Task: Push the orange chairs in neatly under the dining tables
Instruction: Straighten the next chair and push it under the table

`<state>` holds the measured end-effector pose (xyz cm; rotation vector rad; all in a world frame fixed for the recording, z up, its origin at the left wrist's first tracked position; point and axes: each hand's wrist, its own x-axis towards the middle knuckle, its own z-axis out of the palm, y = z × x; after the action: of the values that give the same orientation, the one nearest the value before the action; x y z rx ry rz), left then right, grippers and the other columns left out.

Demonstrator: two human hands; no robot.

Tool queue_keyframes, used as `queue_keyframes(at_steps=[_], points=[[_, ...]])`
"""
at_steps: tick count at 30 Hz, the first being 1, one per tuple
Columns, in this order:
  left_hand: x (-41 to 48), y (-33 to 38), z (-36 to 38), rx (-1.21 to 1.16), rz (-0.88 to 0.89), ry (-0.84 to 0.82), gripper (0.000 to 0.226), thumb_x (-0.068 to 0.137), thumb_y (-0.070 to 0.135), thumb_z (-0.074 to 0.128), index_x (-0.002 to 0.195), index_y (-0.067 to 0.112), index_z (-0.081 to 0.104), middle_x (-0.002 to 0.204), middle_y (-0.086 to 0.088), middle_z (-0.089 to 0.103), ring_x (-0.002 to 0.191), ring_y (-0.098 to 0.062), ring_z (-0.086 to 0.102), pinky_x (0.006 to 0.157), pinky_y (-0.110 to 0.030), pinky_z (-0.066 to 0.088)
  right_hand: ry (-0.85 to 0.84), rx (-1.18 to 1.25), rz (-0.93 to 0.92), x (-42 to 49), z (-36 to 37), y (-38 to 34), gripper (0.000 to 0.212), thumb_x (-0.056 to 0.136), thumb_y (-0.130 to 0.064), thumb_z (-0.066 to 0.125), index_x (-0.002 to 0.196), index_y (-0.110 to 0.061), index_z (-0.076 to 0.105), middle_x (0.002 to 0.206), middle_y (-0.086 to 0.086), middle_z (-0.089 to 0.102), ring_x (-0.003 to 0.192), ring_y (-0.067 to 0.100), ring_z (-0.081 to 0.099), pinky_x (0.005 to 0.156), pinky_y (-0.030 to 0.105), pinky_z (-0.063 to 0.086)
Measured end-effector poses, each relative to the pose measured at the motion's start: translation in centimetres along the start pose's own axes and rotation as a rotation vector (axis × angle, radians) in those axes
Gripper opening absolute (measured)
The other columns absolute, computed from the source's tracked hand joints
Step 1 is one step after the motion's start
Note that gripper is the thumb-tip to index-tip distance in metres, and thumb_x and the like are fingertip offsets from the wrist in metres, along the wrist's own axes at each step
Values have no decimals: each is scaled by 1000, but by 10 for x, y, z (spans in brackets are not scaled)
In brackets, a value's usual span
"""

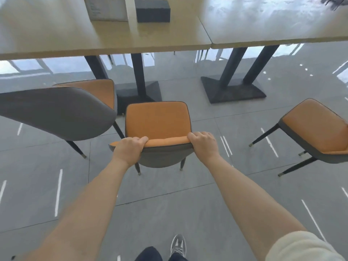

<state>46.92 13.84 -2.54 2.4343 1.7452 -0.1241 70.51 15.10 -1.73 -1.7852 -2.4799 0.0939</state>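
Before the tables (105,44), middle orange chair (157,120) facing them, both hands' (130,149) (204,145) grip closed around its backrest.

Two pale wooden counters stand side by side at the top, the left counter (75,40) touching the right counter (273,29). A dark rectangular box (153,10) sits on the left one. Before them on the grey tiled floor (169,204) stand three orange-seated chairs: the left chair (62,110), the middle chair (158,125) just beside it, and the right chair (316,129) well apart.
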Motion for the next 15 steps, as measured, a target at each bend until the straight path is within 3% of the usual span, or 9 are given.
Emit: queue_keyframes(at_steps=[3,9,15], points=[[35,-13,-7,-44,-75,8,28,81,-3,52,108,6,59,89,-18,69,79,-36,65,69,-39,53,-4,20,-41,45,1,14,41,32,13,81,50,-8,52,38,6,51,31,26,49,39,27,45],[93,-38,-17,-38,-103,-19,29,83,-3,46,109,7,56,93,-14,69,84,-33,65,71,-39,54,33,-26,-79,112,6,34,43,29,11,81,51,-10,51,39,4,51,32,26,49,39,25,44],[159,-61,-33,2,-107,-53,33,86,-1,43,116,9,51,101,-12,65,91,-32,63,77,-38,51,30,-28,-76,182,10,56,32,46,18,74,60,-5,56,48,12,58,43,32,57,50,34,49]])
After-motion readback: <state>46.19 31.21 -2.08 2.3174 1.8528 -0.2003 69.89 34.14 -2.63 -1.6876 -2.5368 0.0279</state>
